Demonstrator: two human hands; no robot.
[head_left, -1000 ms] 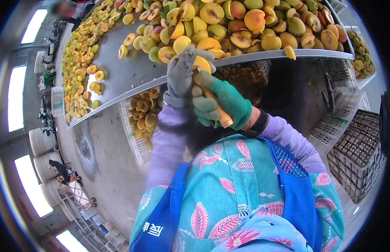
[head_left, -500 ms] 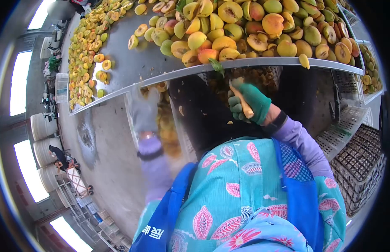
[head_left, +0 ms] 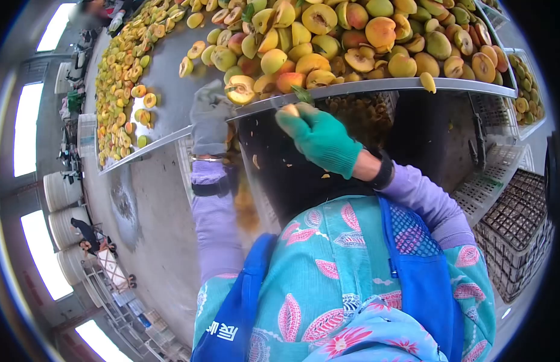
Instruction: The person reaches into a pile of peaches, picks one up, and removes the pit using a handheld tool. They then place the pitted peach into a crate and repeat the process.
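Observation:
My left hand (head_left: 210,117), in a grey glove, is at the metal table's front edge with its fingers against a halved peach (head_left: 239,89), cut face showing. It appears to grip this fruit from the left. My right hand (head_left: 325,140), in a green glove, is closed around a light wooden handle (head_left: 291,110) just below the table edge. The rest of that tool is hidden or too blurred to make out. Behind both hands lies a large heap of halved peaches (head_left: 319,60). A green leaf (head_left: 302,94) hangs at the rim.
More fruit halves (head_left: 120,90) cover the table's left side. Below the metal rim (head_left: 376,86) is a crate with fruit pieces between my legs. Plastic crates (head_left: 512,211) stand at the right. A person (head_left: 87,232) with a cart is far off at the left.
My left hand has moved up from below the table to the fruit at its edge. My right hand has risen left toward the rim, still holding the handle.

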